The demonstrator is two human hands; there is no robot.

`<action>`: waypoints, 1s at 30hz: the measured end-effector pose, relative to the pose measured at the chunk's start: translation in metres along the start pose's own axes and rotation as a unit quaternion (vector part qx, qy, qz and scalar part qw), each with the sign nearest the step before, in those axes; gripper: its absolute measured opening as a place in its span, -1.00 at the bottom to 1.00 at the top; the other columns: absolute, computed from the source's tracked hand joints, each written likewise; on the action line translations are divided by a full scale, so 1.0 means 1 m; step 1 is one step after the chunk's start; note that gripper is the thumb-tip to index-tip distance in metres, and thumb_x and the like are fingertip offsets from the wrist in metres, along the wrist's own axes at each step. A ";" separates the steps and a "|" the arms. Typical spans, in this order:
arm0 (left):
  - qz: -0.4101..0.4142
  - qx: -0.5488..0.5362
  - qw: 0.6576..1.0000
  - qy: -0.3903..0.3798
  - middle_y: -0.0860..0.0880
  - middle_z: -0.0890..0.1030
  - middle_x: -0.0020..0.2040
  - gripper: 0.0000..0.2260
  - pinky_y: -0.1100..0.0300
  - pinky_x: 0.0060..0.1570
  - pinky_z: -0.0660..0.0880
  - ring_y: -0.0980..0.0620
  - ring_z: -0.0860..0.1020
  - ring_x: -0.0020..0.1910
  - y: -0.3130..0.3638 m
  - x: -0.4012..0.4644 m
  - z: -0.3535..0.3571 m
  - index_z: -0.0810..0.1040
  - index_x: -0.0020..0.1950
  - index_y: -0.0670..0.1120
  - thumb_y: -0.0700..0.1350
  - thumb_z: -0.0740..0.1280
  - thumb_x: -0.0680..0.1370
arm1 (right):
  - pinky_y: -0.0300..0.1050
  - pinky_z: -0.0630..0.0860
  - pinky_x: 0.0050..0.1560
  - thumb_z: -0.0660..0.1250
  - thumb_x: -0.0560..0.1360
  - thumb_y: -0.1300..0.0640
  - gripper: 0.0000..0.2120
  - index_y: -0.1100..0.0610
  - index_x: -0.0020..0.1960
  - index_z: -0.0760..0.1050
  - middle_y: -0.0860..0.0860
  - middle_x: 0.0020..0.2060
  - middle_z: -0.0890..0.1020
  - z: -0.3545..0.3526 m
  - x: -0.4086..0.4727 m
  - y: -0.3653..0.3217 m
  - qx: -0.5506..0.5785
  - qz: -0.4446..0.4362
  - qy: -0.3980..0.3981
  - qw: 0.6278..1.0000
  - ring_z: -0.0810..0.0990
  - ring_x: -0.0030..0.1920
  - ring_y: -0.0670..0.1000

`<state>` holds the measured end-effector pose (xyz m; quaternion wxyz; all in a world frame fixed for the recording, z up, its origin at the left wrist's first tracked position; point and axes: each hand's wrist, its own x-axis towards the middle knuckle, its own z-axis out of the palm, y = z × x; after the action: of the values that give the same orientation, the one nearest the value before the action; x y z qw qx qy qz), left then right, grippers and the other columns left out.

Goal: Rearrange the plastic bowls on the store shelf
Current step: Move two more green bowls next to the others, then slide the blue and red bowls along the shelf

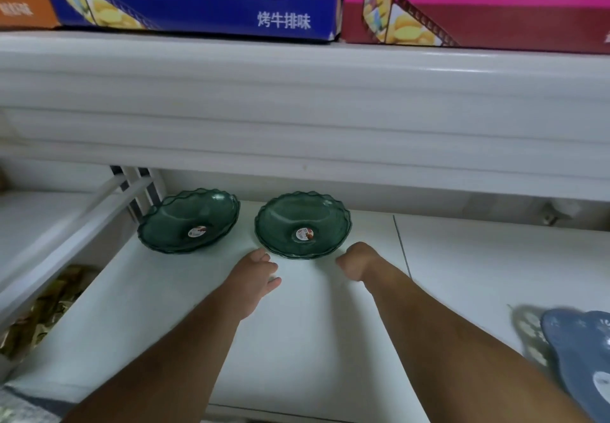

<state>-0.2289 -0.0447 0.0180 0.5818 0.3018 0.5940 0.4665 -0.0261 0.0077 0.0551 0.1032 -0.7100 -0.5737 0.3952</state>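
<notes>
The right bowl [303, 226] sits on the shelf [297, 323] beside the left bowl [189, 223], apart. My left hand [255, 274] and right hand [355, 260] flank its near rim, fingers curled, holding nothing. A clumsy grab could knock it into its neighbour.

Left hand [255, 275] loosely curled; right hand [356, 262] curled, both forearms extended.

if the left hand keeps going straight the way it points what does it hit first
Most likely the near rim of the right-hand green bowl. The left hand points up the white shelf, its fingertips just short of that rim. Depth is unclear, so it might instead slip into the gap beside the left-hand green bowl.
</notes>
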 end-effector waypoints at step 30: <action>0.170 0.692 0.701 -0.016 -0.04 0.10 0.63 -0.38 -0.04 0.45 0.23 -0.11 0.15 0.58 -0.025 -0.154 0.262 0.07 0.62 0.01 0.18 0.13 0.61 | 0.15 -0.12 0.57 -0.03 0.64 -0.20 -0.32 0.15 0.63 -0.03 0.13 0.63 0.01 -0.149 -0.157 0.208 -0.339 -0.156 0.087 0.923 -0.12 0.62 0.17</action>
<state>0.0525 -0.1401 0.0878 0.1288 0.7229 0.6788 0.0103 0.2228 -0.1541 0.0992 -0.0338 -0.6355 -0.7659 0.0922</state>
